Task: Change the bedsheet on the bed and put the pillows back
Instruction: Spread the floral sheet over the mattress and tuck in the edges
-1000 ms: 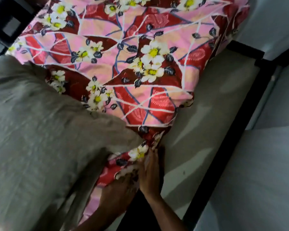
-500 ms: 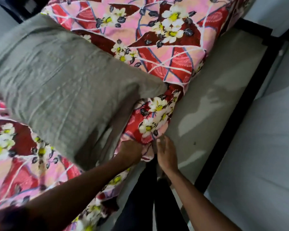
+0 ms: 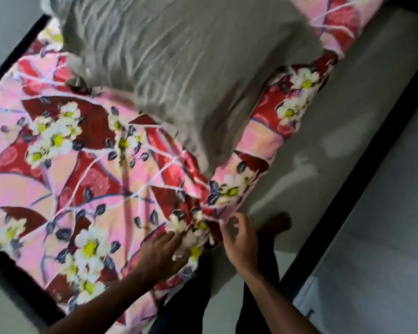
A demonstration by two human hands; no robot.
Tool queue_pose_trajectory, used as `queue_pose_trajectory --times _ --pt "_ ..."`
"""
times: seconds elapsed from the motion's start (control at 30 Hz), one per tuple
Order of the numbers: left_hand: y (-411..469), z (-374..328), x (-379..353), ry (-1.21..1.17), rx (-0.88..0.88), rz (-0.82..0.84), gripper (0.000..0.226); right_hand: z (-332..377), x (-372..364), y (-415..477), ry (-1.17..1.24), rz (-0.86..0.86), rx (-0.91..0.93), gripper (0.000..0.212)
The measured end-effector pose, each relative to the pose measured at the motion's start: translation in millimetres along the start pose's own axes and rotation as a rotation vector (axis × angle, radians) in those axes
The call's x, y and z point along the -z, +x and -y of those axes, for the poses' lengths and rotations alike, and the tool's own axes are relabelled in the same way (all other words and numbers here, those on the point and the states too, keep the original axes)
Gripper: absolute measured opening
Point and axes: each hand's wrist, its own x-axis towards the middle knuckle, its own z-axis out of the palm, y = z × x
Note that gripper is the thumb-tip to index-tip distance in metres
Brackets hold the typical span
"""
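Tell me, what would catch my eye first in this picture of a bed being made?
The loud pink-and-red floral bedsheet, with white and yellow blossoms, is spread across the bed and fills most of the view. A big grey pillow lies on it at the top. At the near edge the left hand presses on the sheet's bunched corner, with the right hand, fingers curled, right beside it.

Your left forearm (image 3: 101, 302) and right forearm (image 3: 273, 302) are bare; black trousers (image 3: 184, 300) at lower centre; one bare foot (image 3: 276, 224).
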Motion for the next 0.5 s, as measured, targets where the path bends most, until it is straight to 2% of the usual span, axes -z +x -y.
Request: queue_pose_trajectory --times 0.07,0.1,0.17,0.2,0.3,0.37,0.43,0.5 --pt "-52.4 26.7 -1.6 0.034 -0.033 0.000 0.041 3.7 -38.6 -39.1 0.005 -0.029 -0.032 0.049" --pt "-79.8 38.7 -3.4 0.053 -0.051 0.031 0.045 6.9 -57.3 -57.6 0.023 -0.029 -0.091 0.055" --pt "-121.2 56.6 -7.1 0.080 -0.059 0.108 0.047 9.0 -88.1 -83.8 0.113 -0.068 -0.277 0.072" --pt "-139.5 64.0 -9.8 0.112 -0.058 0.147 0.044 12.6 -99.5 -96.0 0.153 -0.088 -0.367 0.073" --pt "-169.6 78.3 -22.4 0.183 -0.105 0.252 0.023 18.9 -121.5 -114.0 0.297 0.025 -0.557 0.051" --pt "-178.0 83.5 -33.4 0.183 -0.151 0.301 0.012 20.4 -130.1 -116.8 0.333 0.086 -0.565 0.045" --pt "-180.7 82.8 -39.2 0.177 -0.173 0.348 0.013 22.6 -134.9 -114.2 0.282 0.071 -0.538 0.032" --pt "-186.7 82.3 -41.0 0.214 -0.228 0.409 0.013 19.7 -133.1 -110.0 0.207 0.032 -0.508 0.030"
